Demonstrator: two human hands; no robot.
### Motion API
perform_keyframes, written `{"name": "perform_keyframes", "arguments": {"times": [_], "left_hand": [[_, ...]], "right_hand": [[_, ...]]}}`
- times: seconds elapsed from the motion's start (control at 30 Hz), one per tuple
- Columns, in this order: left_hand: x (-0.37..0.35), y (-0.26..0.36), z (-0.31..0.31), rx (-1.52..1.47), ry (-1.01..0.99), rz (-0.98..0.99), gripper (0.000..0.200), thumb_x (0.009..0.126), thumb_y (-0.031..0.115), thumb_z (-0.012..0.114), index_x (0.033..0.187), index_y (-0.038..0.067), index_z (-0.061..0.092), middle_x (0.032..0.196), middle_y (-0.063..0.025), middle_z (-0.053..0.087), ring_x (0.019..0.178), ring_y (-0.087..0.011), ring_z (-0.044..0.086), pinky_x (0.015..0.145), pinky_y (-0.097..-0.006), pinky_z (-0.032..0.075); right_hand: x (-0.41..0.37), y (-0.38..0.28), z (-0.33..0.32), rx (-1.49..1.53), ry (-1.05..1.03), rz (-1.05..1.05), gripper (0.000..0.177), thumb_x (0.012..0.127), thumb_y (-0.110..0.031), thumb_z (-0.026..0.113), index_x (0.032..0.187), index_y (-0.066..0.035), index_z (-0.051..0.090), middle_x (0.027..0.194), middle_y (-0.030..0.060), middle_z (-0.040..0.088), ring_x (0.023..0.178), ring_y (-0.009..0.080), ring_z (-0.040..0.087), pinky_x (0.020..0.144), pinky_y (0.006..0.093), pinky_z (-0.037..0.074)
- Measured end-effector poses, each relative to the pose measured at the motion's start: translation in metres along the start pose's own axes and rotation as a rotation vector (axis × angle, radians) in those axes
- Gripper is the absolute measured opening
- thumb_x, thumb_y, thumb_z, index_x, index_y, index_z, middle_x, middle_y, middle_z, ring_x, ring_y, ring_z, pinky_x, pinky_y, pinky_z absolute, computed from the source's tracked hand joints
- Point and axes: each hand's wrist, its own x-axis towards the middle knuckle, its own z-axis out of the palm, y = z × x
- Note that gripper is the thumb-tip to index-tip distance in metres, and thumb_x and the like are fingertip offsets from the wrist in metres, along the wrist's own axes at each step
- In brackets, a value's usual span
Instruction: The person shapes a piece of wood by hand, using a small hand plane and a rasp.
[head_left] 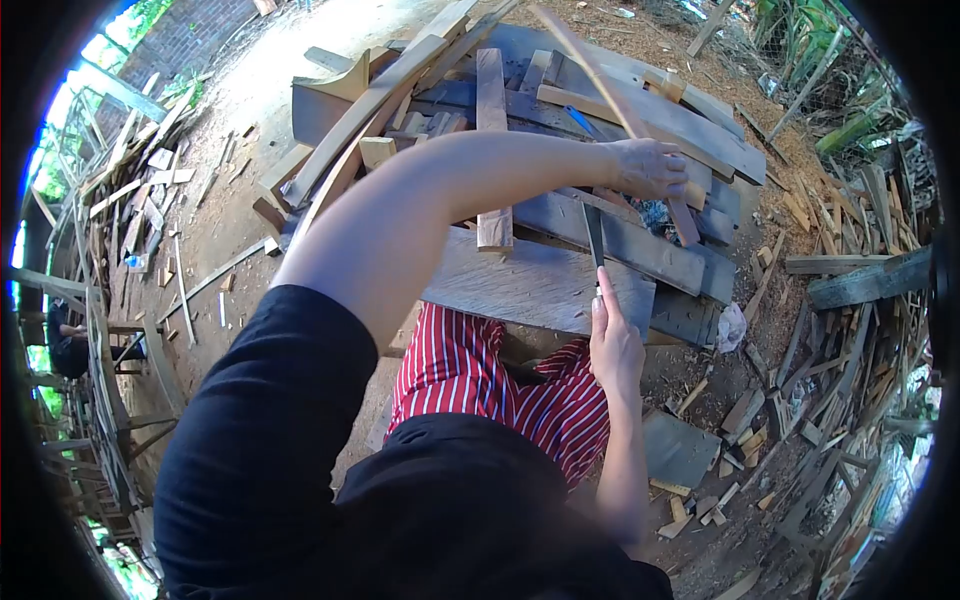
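Observation:
My left hand (648, 168) reaches across to the right, its fingers closed round a long curved wooden strip (592, 70). The strip runs from the far side of the work table toward me, and its lower end (683, 222) shows below the hand. In my right hand (615, 345) is a tool with a long, narrow dark blade (595, 235), held by its handle and pointing away from me. My index finger lies along it. Under the blade is a wide grey board (530, 285) at the near edge of the table, just above my knees.
Loose planks (490, 90) and long boards (385, 105) lie stacked across the table. A blue object (580, 120) is among them. Wood offcuts cover the ground at right (830, 350) and left (140, 220). A person (68, 335) sits at the far left.

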Motion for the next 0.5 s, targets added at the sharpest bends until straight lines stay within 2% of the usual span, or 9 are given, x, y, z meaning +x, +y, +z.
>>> {"name": "perform_keyframes", "arguments": {"times": [0.07, 0.2, 0.27, 0.3, 0.37, 0.43, 0.47, 0.5], "left_hand": [[0.005, 0.006, -0.019, 0.031, 0.038, 0.049, 0.025, 0.089, 0.023, 0.056, 0.111, 0.012, 0.056, 0.110, 0.0018, 0.058, 0.110, -0.0153, 0.055, 0.095, -0.0326, 0.046], [0.013, 0.012, 0.000, -0.016, -0.048, 0.064, 0.027, 0.088, 0.025, 0.059, 0.113, 0.014, 0.055, 0.117, 0.0026, 0.057, 0.116, -0.0142, 0.053, 0.100, -0.0368, 0.043], [0.009, 0.012, 0.008, -0.039, -0.147, -0.007, 0.037, 0.086, 0.029, 0.064, 0.119, 0.016, 0.055, 0.120, 0.0027, 0.056, 0.123, -0.0156, 0.051, 0.104, -0.0426, 0.040], [0.004, 0.014, 0.009, -0.027, -0.156, -0.126, 0.050, 0.082, 0.036, 0.069, 0.126, 0.017, 0.055, 0.128, 0.0013, 0.054, 0.128, -0.0169, 0.048, 0.109, -0.0485, 0.035], [-0.019, 0.004, -0.033, -0.129, -0.282, -0.229, 0.058, 0.081, 0.039, 0.070, 0.131, 0.015, 0.055, 0.134, -0.0022, 0.051, 0.128, -0.0201, 0.049, 0.111, -0.0465, 0.034], [-0.053, 0.000, -0.021, -0.453, -0.144, -0.741, 0.053, 0.085, 0.029, 0.063, 0.134, 0.015, 0.050, 0.130, -0.0083, 0.056, 0.126, -0.0267, 0.051, 0.108, -0.0447, 0.036], [-0.073, -0.002, -0.049, -0.626, -0.138, -1.045, 0.052, 0.085, 0.024, 0.061, 0.134, 0.011, 0.049, 0.131, -0.0144, 0.054, 0.127, -0.0294, 0.048, 0.106, -0.0439, 0.039], [-0.106, 0.000, -0.029, -0.600, -0.069, -1.289, 0.052, 0.085, 0.027, 0.061, 0.132, 0.009, 0.050, 0.130, -0.0172, 0.053, 0.125, -0.0321, 0.048, 0.103, -0.0457, 0.041]], "right_hand": [[0.001, 0.000, 0.000, 0.010, -0.009, -0.009, 0.045, 0.105, -0.036, 0.036, 0.150, -0.034, 0.031, 0.092, 0.0219, 0.071, 0.082, 0.0428, 0.067, 0.066, 0.0524, 0.053], [0.003, 0.001, 0.002, -0.002, -0.004, -0.018, 0.046, 0.105, -0.035, 0.037, 0.150, -0.035, 0.031, 0.092, 0.0221, 0.070, 0.083, 0.0434, 0.067, 0.067, 0.0532, 0.053], [0.002, -0.003, 0.000, -0.050, -0.036, 0.033, 0.045, 0.105, -0.035, 0.036, 0.150, -0.035, 0.031, 0.093, 0.0221, 0.070, 0.083, 0.0434, 0.067, 0.067, 0.0534, 0.053], [0.002, -0.003, 0.001, -0.054, -0.033, 0.033, 0.045, 0.105, -0.036, 0.035, 0.150, -0.035, 0.031, 0.092, 0.0213, 0.071, 0.082, 0.0431, 0.067, 0.066, 0.0535, 0.053], [0.001, -0.002, 0.002, -0.048, -0.024, 0.021, 0.046, 0.105, -0.037, 0.035, 0.150, -0.034, 0.030, 0.090, 0.0207, 0.071, 0.081, 0.0426, 0.067, 0.066, 0.0527, 0.053], [0.001, 0.000, 0.004, -0.034, 0.000, 0.009, 0.046, 0.105, -0.037, 0.035, 0.151, -0.034, 0.030, 0.089, 0.0200, 0.071, 0.079, 0.0421, 0.068, 0.066, 0.0519, 0.054], [0.001, 0.002, 0.006, -0.036, 0.014, 0.001, 0.046, 0.104, -0.037, 0.036, 0.150, -0.034, 0.031, 0.085, 0.0199, 0.070, 0.076, 0.0414, 0.068, 0.064, 0.0514, 0.053], [0.001, 0.004, 0.007, -0.039, 0.028, -0.007, 0.046, 0.104, -0.036, 0.037, 0.150, -0.033, 0.032, 0.081, 0.0198, 0.070, 0.073, 0.0406, 0.068, 0.061, 0.0509, 0.053]]}}
